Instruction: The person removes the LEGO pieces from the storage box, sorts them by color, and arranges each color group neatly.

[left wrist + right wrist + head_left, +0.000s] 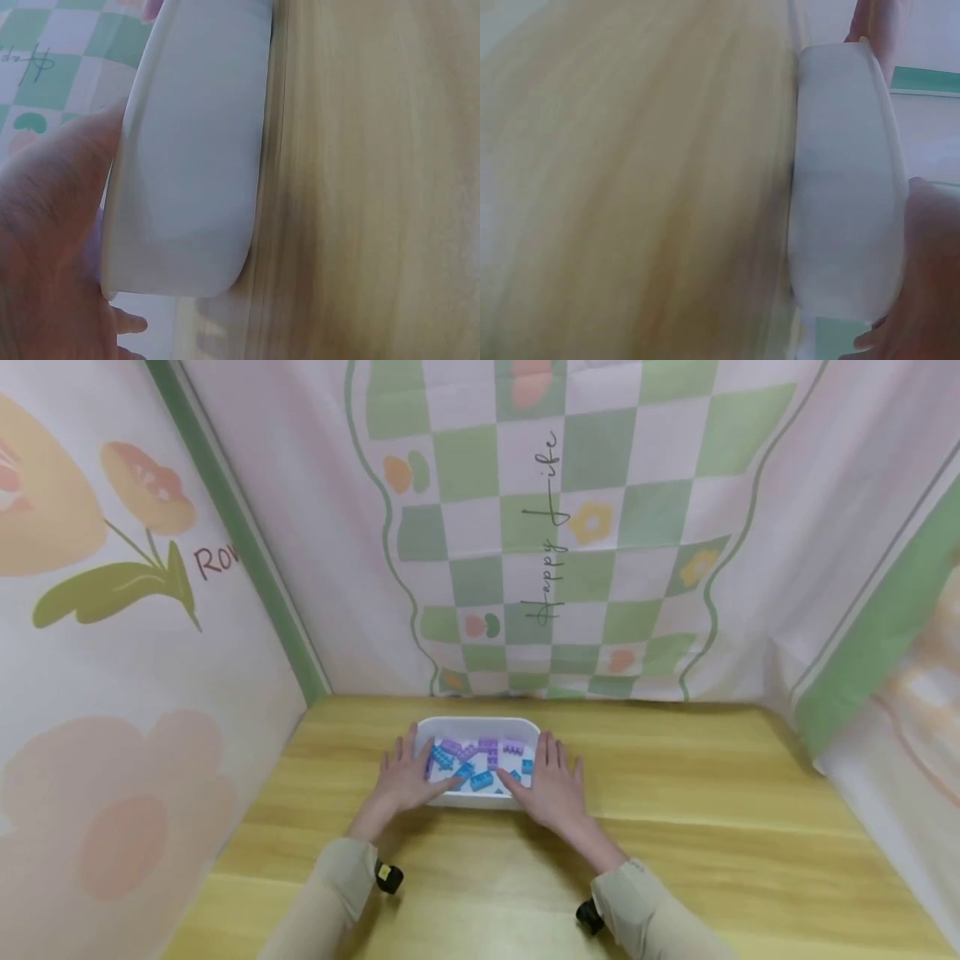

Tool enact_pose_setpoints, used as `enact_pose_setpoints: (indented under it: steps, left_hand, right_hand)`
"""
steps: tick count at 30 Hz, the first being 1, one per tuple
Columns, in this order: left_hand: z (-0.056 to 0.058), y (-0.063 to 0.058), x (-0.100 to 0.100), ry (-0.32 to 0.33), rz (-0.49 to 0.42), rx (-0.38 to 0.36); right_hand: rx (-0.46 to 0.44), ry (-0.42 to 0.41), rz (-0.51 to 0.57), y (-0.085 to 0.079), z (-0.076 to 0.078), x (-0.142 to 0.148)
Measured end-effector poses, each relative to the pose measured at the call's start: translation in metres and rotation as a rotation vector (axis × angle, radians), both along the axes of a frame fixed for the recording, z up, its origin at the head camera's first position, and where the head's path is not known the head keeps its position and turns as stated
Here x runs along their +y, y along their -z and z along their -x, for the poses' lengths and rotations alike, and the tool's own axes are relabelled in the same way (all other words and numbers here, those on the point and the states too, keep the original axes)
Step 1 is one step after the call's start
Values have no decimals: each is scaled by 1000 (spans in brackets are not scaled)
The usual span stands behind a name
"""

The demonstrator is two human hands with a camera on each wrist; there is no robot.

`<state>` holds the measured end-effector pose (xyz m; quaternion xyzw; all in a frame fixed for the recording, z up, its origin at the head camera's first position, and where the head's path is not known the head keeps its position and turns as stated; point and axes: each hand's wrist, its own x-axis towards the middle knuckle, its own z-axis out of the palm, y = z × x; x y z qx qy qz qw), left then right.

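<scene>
Both hands bracket the white tray (477, 727): left hand (408, 777) lies flat w/ straight fingers over the rim at 9 o'clock, thumb reaching in toward the bricks (480, 760); right hand (551, 781) does likewise at 3 o'clock, neither curled round anything, prob. to steady the tray from both sides. Tray sits on the table (712, 810) near its far edge, backdrop cloth (525, 527) close at 12 o'clock, so open room is mostly at 3, some at 9, and toward 6 o'clock.
</scene>
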<state>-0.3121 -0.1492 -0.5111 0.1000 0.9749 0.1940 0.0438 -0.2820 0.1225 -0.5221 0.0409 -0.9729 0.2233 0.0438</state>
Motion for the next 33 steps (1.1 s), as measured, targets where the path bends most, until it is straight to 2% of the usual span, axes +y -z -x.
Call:
enact_pose_setpoints:
  steps: [3, 11, 16, 21, 29, 33]
  left_hand:
    - [-1, -2, 0, -2, 1, 12]
    - [9, 1, 7, 1, 43, 60]
    - [16, 4, 12, -34, 33, 47]
    - [24, 1, 17, -69, 28, 37]
    - [24, 0, 20, -107, 94, 23]
    - [24, 0, 21, -112, 91, 28]
  right_hand:
    - [12, 2, 10, 3, 0, -2]
    - [13, 6, -11, 8, 1, -4]
    - [8, 12, 2, 8, 4, -5]
    - [-9, 15, 38, 4, 6, -4]
    - [-29, 18, 39, 6, 7, -6]
    - [-20, 10, 15, 3, 10, -6]
